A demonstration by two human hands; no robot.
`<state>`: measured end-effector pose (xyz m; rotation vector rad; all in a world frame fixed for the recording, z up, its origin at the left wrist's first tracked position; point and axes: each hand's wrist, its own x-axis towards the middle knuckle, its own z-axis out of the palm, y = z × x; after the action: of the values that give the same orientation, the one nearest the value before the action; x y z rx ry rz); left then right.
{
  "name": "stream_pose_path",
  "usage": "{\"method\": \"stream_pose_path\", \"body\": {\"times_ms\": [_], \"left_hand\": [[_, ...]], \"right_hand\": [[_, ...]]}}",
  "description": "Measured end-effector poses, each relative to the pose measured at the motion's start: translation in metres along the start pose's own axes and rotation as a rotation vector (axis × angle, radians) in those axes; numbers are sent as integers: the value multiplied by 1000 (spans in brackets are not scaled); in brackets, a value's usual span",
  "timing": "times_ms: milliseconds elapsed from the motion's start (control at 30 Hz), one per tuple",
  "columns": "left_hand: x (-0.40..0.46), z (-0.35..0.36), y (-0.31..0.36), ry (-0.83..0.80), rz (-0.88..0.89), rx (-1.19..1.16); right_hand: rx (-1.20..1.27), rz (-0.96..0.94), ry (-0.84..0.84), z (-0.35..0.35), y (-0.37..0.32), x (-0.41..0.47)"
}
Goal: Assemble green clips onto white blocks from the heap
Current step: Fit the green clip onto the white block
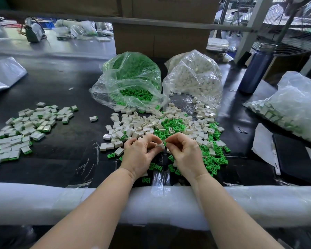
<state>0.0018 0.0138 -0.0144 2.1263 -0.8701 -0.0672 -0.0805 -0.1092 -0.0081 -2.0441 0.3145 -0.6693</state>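
While pinching white block [160,146] in left hand [140,155] and green clip [165,143] in right hand [185,153]: mating step, next needing alignment and a press.

A small white block [160,146] sat pinched in the left hand [140,155], just beside a green clip [165,143] pinched in the right hand [185,153], above the near edge of the heap [169,126] of loose white blocks and green clips spread over the dark worktop [65,146].
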Motion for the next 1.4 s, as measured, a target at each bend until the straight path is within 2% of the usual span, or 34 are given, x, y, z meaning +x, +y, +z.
{"method": "stream_pose_path", "body": {"times_ms": [400, 567, 667, 1067, 1400], "left_hand": [[-2, -5, 8, 26, -18, -36], [-4, -6, 10, 21, -30, -160], [-3, -6, 11, 16, -33, -156], [-2, -6, 8, -10, -60, -337], [-2, -4, 7, -30, -53, -304]], "right_hand": [[62, 111, -74, 1, -2, 1], [68, 134, -88, 1, -3, 0], [42, 128, -106, 2, -4, 0], [170, 160, 1, 0, -8, 2], [200, 169, 42, -2, -7, 1]]}}
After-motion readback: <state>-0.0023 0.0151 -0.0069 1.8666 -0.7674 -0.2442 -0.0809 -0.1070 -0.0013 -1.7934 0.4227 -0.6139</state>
